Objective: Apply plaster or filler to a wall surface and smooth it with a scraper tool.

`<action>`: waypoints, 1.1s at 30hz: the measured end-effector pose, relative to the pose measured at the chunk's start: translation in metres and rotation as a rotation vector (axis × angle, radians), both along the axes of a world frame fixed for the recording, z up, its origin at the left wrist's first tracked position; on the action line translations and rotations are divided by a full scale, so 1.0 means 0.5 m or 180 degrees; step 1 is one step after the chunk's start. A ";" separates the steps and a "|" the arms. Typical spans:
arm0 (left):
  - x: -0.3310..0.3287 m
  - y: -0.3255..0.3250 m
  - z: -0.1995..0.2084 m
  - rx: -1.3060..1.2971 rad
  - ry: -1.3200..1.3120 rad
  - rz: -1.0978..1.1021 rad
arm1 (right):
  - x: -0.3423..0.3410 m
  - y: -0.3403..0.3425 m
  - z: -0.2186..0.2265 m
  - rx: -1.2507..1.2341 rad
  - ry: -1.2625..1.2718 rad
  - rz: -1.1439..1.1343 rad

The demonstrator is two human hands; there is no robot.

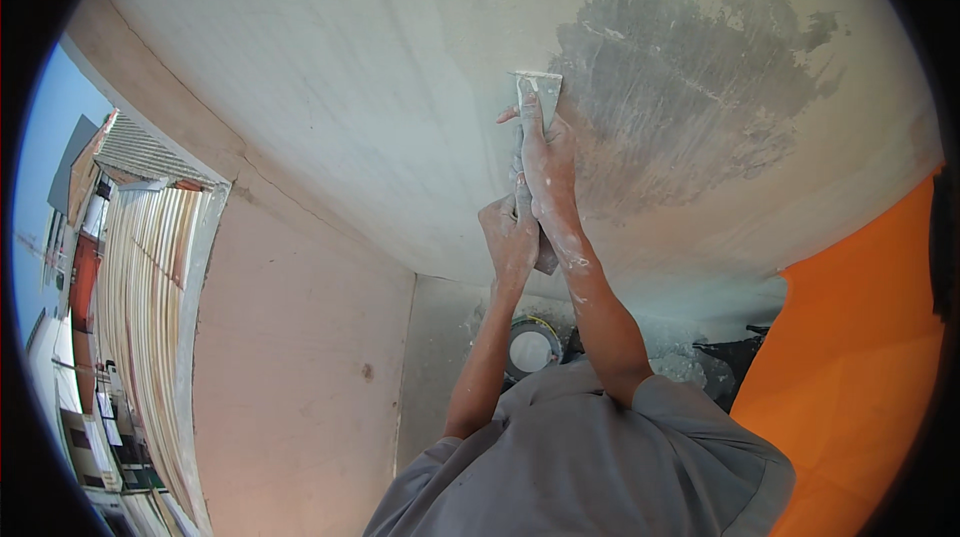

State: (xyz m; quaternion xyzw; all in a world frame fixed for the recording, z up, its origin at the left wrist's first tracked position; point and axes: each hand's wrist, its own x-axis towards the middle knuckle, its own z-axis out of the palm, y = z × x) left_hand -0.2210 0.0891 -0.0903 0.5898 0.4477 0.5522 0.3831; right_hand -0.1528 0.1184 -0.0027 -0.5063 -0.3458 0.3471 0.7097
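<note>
My right hand (549, 159) is closed around a putty knife (545, 87), its index finger stretched along the wide pale blade. The blade's edge meets the wall at the left border of a rough grey patch (670, 77). Just below, my left hand (511, 237) is closed on a dark flat-bladed tool (547, 255), part of which shows between that hand and my right forearm. Its handle is mostly hidden by my fingers. White-grey powder or paste marks both hands and the right forearm.
Beneath my arms stands a round bucket (530, 347) with white material inside. Orange sheeting (850, 337) hangs at the right. A pinkish wall (300, 337) joins on the left, beside an opening toward roofs and corrugated panels (150, 267). Dark plastic (740, 357) lies low at the right.
</note>
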 end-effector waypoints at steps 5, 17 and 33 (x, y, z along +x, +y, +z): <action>0.001 0.011 0.057 0.0131 0.0239 0.0132 | 0.010 0.007 0.040 0.0118 -0.0024 0.0116; -0.094 0.009 0.215 0.0499 0.1010 0.0404 | -0.058 0.034 0.088 0.0661 0.1469 0.0436; 0.013 -0.024 0.200 0.0491 0.0119 0.0100 | 0.027 -0.012 0.153 0.0481 0.0151 0.0498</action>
